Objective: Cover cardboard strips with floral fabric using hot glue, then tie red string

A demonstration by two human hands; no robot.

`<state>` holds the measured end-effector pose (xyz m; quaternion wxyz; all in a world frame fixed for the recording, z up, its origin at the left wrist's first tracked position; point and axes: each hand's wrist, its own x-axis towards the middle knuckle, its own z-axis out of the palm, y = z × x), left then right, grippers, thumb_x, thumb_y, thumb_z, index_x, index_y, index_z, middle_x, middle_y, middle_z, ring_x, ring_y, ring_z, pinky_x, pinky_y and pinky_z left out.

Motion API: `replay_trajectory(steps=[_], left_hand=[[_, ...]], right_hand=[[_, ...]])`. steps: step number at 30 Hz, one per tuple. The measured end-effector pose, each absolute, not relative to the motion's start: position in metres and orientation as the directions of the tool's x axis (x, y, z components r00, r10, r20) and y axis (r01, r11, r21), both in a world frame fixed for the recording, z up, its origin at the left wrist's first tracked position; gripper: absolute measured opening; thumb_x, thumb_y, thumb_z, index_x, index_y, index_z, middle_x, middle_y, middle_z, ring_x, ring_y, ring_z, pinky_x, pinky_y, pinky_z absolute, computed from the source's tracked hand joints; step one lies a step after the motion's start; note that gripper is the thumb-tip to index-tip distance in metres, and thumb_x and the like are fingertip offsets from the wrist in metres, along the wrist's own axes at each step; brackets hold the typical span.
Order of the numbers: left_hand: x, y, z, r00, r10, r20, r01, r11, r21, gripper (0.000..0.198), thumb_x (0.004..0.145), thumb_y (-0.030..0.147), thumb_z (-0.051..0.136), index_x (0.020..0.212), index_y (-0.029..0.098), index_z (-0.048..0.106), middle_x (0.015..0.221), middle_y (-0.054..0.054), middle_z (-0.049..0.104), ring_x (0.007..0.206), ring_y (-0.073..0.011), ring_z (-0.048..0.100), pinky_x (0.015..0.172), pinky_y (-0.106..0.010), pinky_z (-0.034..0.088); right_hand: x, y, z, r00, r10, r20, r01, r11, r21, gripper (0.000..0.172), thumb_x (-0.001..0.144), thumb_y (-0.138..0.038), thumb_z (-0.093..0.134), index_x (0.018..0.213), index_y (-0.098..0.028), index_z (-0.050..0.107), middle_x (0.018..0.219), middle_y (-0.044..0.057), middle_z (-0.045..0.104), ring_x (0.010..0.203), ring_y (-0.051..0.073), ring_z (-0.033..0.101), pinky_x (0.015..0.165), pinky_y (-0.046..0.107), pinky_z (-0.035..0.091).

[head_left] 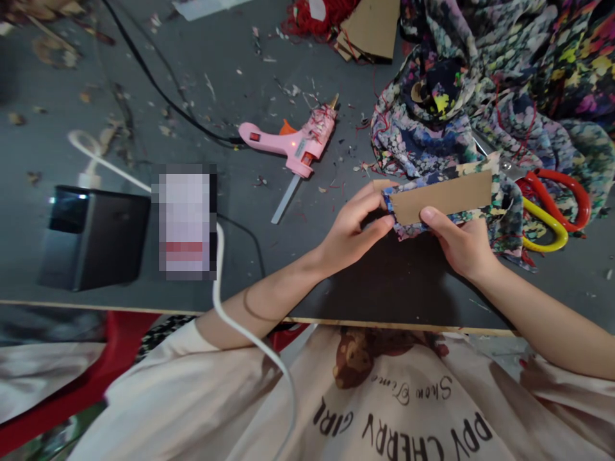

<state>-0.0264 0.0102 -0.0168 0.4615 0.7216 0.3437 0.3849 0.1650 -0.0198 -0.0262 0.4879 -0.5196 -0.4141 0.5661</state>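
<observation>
A grey worktop is spread beneath both grips, littered with small scraps. Beyond and to the right of the right grip, a heap of floral fabric is bunched. Well to the left of the left grip, a black box with a lit display is set, and between the two a pixelated device is placed. A pink glue gun is laid beyond and left of the left grip, its glue stick pointed back toward the near edge. Just right of the right grip, scissors with red and yellow handles are rested against the heap. Between the grips, a cardboard strip edged with floral cloth is held above the worktop: its left end is pinched by the left grip's thumb and fingers, while its face is pressed by the right grip's thumb, the fingers being hidden beneath. Farther beyond the grips, cardboard pieces are stacked beside tangled red yarn.
</observation>
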Motion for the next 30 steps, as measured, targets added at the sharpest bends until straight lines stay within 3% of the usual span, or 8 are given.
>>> replay_trajectory(steps=[5,15,30], left_hand=[[-0.0273,0.0098,-0.0184,0.465,0.852,0.242,0.153,-0.346,0.926,0.03,0.096,0.044,0.051,0.085,0.018,0.06,0.118,-0.01,0.063,0.111,-0.0215,0.06,0.098,-0.035,0.049],[-0.0268,0.0107,-0.0199,0.448,0.866,0.223,0.17,-0.327,0.93,0.04,0.094,0.053,0.053,0.079,0.017,0.059,0.117,-0.01,0.064,0.111,-0.0215,0.06,0.098,-0.037,0.051],[-0.0279,0.0111,-0.0199,0.468,0.864,0.184,0.12,-0.268,0.956,0.04,0.09,0.055,0.06,0.082,0.017,0.067,0.117,-0.011,0.064,0.114,-0.0238,0.061,0.1,-0.038,0.05]], right_hand=[[0.1641,-0.0203,-0.0278,0.001,0.993,-0.122,-0.079,-0.121,-0.989,0.034,0.078,-0.054,0.073,0.093,-0.024,0.072,0.095,0.001,0.075,0.095,0.022,0.07,0.102,0.041,0.053],[0.1646,-0.0206,-0.0263,0.025,0.997,-0.074,-0.026,-0.073,-0.997,0.031,0.079,-0.05,0.074,0.096,-0.025,0.071,0.1,0.001,0.075,0.099,0.024,0.069,0.101,0.044,0.053],[0.1672,-0.0201,-0.0209,-0.005,0.996,-0.089,-0.007,-0.089,-0.996,0.028,0.076,-0.049,0.077,0.085,-0.024,0.068,0.082,-0.001,0.074,0.078,0.019,0.069,0.08,0.036,0.06]])
